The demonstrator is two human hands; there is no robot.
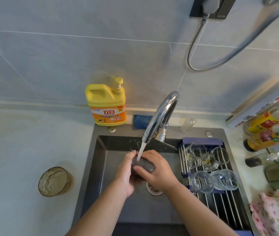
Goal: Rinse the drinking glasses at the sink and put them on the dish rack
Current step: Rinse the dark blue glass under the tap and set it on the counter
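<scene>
Both hands hold a clear drinking glass (pixel 143 165) over the dark sink (pixel 101 167), under the water running from the chrome tap (pixel 160 116). My left hand (pixel 126 174) cups it from the left and below; my right hand (pixel 155 169) grips it from the right, fingers across its side. The glass looks dark against the basin. An amber ribbed glass (pixel 54 181) stands on the counter to the left of the sink. On the dish rack (pixel 220 206) across the sink's right side lie several clear glasses (pixel 215 180), two of them with handles.
A yellow detergent bottle (pixel 106 104) and a blue scrub pad (pixel 142 121) sit behind the sink. Sauce bottles (pixel 264 132) and a foil roll (pixel 261 103) crowd the right counter. A pink floral cloth (pixel 275 213) lies at the near right. The drain (pixel 153 189) is below my hands.
</scene>
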